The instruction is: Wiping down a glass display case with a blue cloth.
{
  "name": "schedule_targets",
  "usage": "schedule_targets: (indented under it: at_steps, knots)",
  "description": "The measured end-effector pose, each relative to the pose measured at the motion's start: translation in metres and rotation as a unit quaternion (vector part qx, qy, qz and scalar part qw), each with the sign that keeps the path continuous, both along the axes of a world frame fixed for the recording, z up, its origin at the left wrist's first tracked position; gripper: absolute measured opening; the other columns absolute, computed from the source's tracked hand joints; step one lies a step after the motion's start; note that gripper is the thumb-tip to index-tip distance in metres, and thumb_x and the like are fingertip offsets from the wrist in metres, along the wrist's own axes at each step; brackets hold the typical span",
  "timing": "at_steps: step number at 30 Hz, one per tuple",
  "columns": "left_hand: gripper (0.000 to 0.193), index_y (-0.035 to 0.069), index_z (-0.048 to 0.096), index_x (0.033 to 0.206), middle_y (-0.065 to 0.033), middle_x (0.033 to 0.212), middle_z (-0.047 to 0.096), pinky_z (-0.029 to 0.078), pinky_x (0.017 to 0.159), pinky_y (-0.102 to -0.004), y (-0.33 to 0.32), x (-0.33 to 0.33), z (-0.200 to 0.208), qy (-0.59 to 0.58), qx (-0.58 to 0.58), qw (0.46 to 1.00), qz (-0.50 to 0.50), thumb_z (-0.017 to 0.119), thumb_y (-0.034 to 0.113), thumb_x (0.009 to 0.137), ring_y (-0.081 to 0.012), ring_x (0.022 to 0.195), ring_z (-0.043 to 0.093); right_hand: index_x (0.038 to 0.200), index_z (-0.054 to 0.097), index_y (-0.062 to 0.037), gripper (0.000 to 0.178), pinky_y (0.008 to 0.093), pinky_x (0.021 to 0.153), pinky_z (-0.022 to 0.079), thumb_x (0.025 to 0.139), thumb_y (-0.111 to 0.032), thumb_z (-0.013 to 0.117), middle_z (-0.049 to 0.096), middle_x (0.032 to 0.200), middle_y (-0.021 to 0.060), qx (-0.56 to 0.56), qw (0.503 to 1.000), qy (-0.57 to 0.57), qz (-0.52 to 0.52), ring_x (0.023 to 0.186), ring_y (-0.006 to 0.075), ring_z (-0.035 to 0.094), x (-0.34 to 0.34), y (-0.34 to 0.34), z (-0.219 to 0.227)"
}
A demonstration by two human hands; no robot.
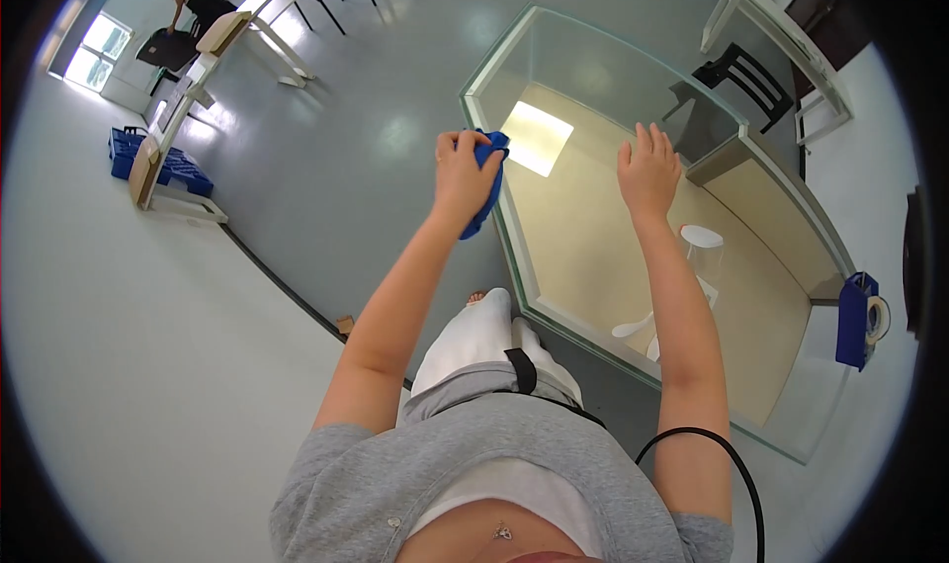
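A bunched blue cloth [481, 203] is in my left hand [463, 174], its fingers curled over it at the left edge of a glass-topped display case [524, 266]. Part of the cloth hangs down beside that edge. My right hand [648, 172] is held over the case with its fingers stretched out and nothing in it. Under my right forearm is a clear container with a white top [702, 236], partly hidden by the arm. A white spoon-shaped piece [633, 326] shows beside it. Whether these lie on or under the glass I cannot tell.
A blue tape dispenser [857, 321] stands right of the case. Black chairs [748, 84] and white tables [776, 39] are beyond it. At far left, a person [188, 0] bends over a dark chair, near blue crates [163, 163]. A black cable [736, 454] curves past my right arm.
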State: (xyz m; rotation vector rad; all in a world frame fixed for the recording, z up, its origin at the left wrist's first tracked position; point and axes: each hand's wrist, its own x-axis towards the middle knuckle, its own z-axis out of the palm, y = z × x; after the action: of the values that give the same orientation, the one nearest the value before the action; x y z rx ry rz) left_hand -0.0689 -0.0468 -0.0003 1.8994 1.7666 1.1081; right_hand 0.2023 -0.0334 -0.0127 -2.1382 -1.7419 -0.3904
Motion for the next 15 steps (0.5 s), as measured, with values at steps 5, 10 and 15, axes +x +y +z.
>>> schedule_targets:
  at_steps: [5, 10, 15]
  knots:
    - [0.025, 0.007, 0.057, 0.102, -0.0185, 0.112, 0.048, 0.043, 0.091, -0.0463, 0.045, 0.009, -0.005, 0.104, 0.015, 0.991, 0.085, 0.065, 0.022, 0.085, -0.0393, 0.108, 0.047, 0.128, 0.056, -0.0117, 0.042, 0.0495, 0.106, 0.032, 0.091, -0.032, 0.052, 0.051, 0.136, 0.0112, 0.005, 1.000, -0.008, 0.008, 0.129, 0.0275, 0.044, -0.003, -0.003, 0.003]
    - [0.024, 0.005, 0.056, 0.102, -0.0176, 0.113, 0.048, 0.048, 0.086, -0.0440, 0.118, -0.001, 0.000, 0.170, -0.004, 0.978, 0.122, 0.061, 0.024, 0.088, -0.0372, 0.108, 0.050, 0.125, 0.057, -0.0106, 0.041, 0.0512, 0.105, 0.032, 0.090, -0.032, 0.054, 0.051, 0.135, 0.0112, 0.019, 1.000, 0.000, 0.009, 0.128, 0.0280, 0.045, -0.002, -0.003, 0.004]
    - [0.027, 0.002, 0.055, 0.104, -0.0182, 0.114, 0.049, 0.049, 0.087, -0.0434, 0.149, -0.011, -0.001, 0.194, -0.022, 0.971, 0.141, 0.056, 0.025, 0.091, -0.0381, 0.108, 0.053, 0.123, 0.057, -0.0104, 0.041, 0.0517, 0.103, 0.032, 0.088, -0.031, 0.056, 0.052, 0.133, 0.0119, 0.021, 1.000, 0.007, 0.008, 0.127, 0.0286, 0.046, -0.007, -0.004, 0.009]
